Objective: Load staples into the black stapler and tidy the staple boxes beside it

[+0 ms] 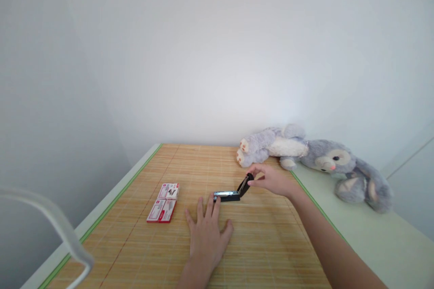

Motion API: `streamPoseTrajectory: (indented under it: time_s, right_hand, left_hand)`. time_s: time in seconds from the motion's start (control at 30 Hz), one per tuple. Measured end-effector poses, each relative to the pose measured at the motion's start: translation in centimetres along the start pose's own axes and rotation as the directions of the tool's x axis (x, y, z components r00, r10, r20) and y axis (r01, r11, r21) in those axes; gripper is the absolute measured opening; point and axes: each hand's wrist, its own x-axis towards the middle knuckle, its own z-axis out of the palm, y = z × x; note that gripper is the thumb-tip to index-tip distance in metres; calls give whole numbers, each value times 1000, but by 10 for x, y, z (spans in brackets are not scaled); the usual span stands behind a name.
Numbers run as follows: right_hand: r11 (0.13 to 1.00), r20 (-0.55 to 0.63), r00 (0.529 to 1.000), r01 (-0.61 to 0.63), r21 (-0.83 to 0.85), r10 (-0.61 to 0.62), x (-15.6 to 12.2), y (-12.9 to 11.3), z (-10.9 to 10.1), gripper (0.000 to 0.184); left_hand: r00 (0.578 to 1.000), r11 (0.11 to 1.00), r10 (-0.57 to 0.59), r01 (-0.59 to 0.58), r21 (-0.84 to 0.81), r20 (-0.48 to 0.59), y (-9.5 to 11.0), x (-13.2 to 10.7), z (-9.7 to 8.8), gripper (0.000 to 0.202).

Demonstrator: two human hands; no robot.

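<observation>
A black stapler [228,196] lies on the bamboo mat with its top arm swung up and back to the right, so its shiny metal staple channel shows. My right hand [266,179] pinches the raised end of that top arm between thumb and fingers. Flat on the mat, my left hand [205,232] has its fingers spread, and its fingertips reach the left end of the stapler's base. To the left of that hand are two small red and white boxes, a far one [168,191] with a stapler-like picture and a near one [162,211], set end to end.
A bamboo mat [271,239] with green edging covers most of the pale table [383,239]. A grey plush toy [325,156] lies along the back right, against the wall. A white curved tube or cable [61,226] crosses the lower left.
</observation>
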Motion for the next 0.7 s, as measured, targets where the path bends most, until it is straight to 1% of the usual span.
streamPoseTrajectory:
  time_s: [0.07, 0.1, 0.2, 0.27, 0.33, 0.4, 0.43, 0.5, 0.53, 0.6, 0.63, 0.67, 0.7]
  right_hand:
    - [995, -9, 996, -86, -43, 86, -17, 17, -11, 38]
    - [989, -8, 990, -138, -55, 138, -24, 26, -13, 39]
    - [968, -30, 967, -252, -5, 252, -41, 49, -6, 47]
    - [962, -66, 961, -265, 63, 269, -48, 57, 3, 52]
    - [962, -94, 962, -245, 124, 257, -53, 59, 11, 57]
    - [961, -125, 964, -211, 180, 235, -59, 57, 15, 62]
    - [959, -163, 959, -196, 204, 231, -63, 57, 15, 65]
    - [958, -298, 926, -166, 233, 233, -71, 58, 13, 69]
    - [959, -383, 893, -151, 238, 236, -75, 59, 13, 69]
    - [961, -523, 816, -135, 241, 246, -85, 61, 14, 67]
    - [960, -560, 789, -134, 244, 253, -89, 61, 17, 66]
    - [958, -574, 775, -141, 250, 264, -94, 60, 23, 65]
    - [954, -569, 773, -157, 257, 281, -98, 56, 31, 64]
  left_hand:
    - [1000, 1000, 1, -1, -1, 6, 0, 0, -1, 71]
    - [1000, 1000, 3, -3, -3, 7, 0, -1, -1, 71]
    - [1000, 999, 23, -23, -23, 6, 0, -2, -2, 70]
    - [999, 998, 42, -42, -42, 7, -1, -2, -1, 69]
    - [998, 996, 57, -57, -62, 8, -4, -4, 0, 67]
    - [998, 995, 61, -61, -74, 1, -13, -6, -3, 62]
    - [998, 996, 54, -55, -71, -14, -19, -7, -6, 60]
    - [996, 999, 3, -7, -38, -92, -37, -9, -16, 57]
    - [987, 999, -42, 41, -12, -154, -47, -11, -24, 55]
    - [942, 984, -159, 175, 30, -296, -69, -14, -38, 52]
    - [918, 973, -200, 228, 44, -343, -79, -16, -44, 50]
    - [902, 964, -222, 260, 56, -370, -87, -19, -49, 48]
    - [895, 959, -231, 275, 66, -381, -94, -22, -52, 45]
